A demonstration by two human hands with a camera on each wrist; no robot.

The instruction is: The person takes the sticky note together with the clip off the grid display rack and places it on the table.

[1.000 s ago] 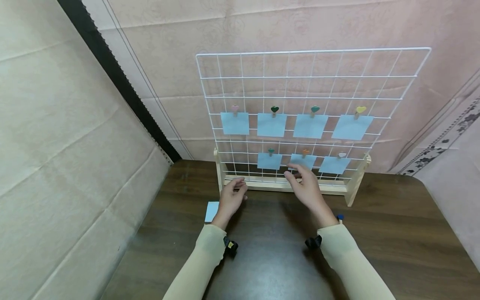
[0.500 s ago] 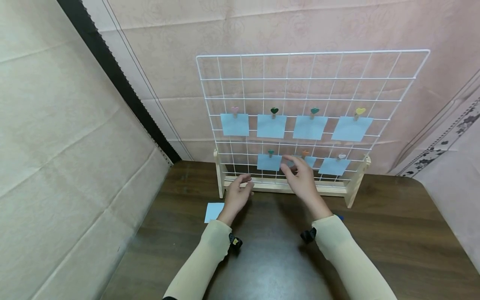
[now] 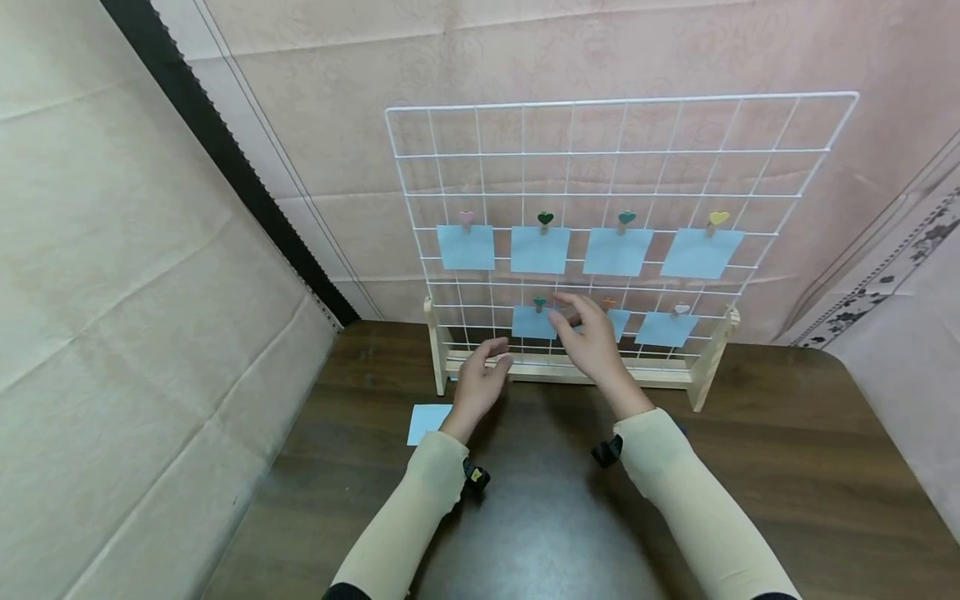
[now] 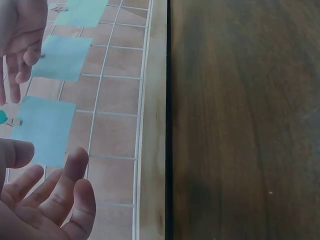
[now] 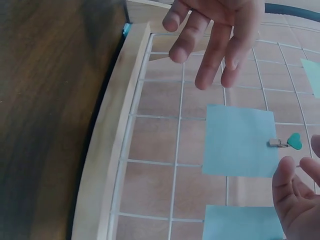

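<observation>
A white wire grid [image 3: 622, 152] stands upright in a pale wooden stand [image 3: 547, 372]. Blue paper squares are clipped to it in two rows. My right hand [image 3: 592, 342] is at the lower row, thumb and fingers spread apart, beside the paper square [image 5: 241, 140] under a green heart clip [image 5: 294, 141]; it holds nothing. Partly behind that hand is the square with the orange clip [image 3: 610, 303]. Lower left, my left hand [image 3: 480, 385] hovers before the stand with loosely bent fingers and nothing in them. A paper square [image 4: 46, 131] lies beyond it in the left wrist view.
A loose blue paper square [image 3: 427, 423] lies on the brown table [image 3: 525, 517], left of my left wrist. The upper row has several squares, one under a yellow heart clip [image 3: 718, 218]. A pale cloth wall [image 3: 187, 333] rises at left.
My right hand has moved left and slightly up, from the orange-clipped square toward the green-clipped one. My left hand has shifted right and a little up. The paper squares stay in place.
</observation>
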